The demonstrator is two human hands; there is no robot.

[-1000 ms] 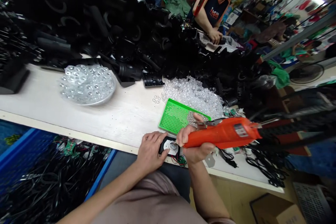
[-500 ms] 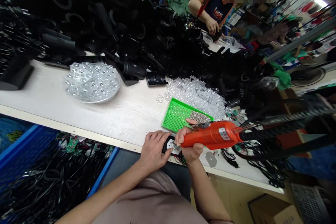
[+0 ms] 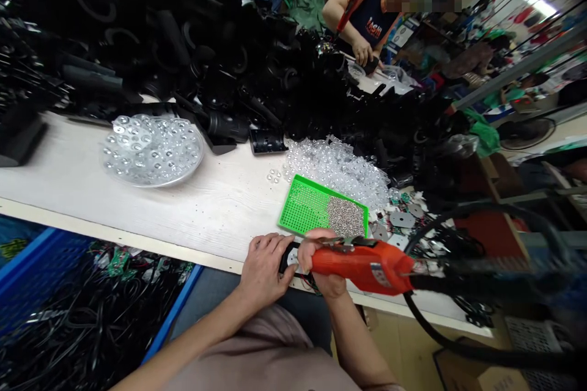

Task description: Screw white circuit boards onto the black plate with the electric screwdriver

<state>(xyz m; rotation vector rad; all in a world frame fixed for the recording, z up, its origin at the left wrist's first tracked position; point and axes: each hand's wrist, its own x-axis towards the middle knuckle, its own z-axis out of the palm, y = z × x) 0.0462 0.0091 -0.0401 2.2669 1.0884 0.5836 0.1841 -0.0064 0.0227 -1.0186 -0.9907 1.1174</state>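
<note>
My right hand [image 3: 321, 263] is wrapped around an orange-red electric screwdriver [image 3: 362, 263], which lies nearly level and has a black cord at its back end. Its tip is hidden behind my fingers. My left hand [image 3: 266, 263] grips a small black housing [image 3: 285, 256] with a pale plate inside, at the table's front edge. The front of the screwdriver is over this housing; whether the bit touches it cannot be seen. Just beyond both hands is a green perforated tray [image 3: 300, 211], with small metal screws [image 3: 345, 217] heaped in its right part.
Clear plastic lens pieces [image 3: 339, 165] lie piled behind the tray, and more fill a bowl [image 3: 153, 149] at left. Black housings [image 3: 268, 141] crowd the back. A blue crate [image 3: 39, 269] of black cables stands below left. Across the table a co-worker's hand [image 3: 362, 50] handles parts.
The screwdriver's back end has swung down and toward me, uncovering more of the screws in the tray. My left hand keeps hold of the housing. The whole view has shifted slightly.
</note>
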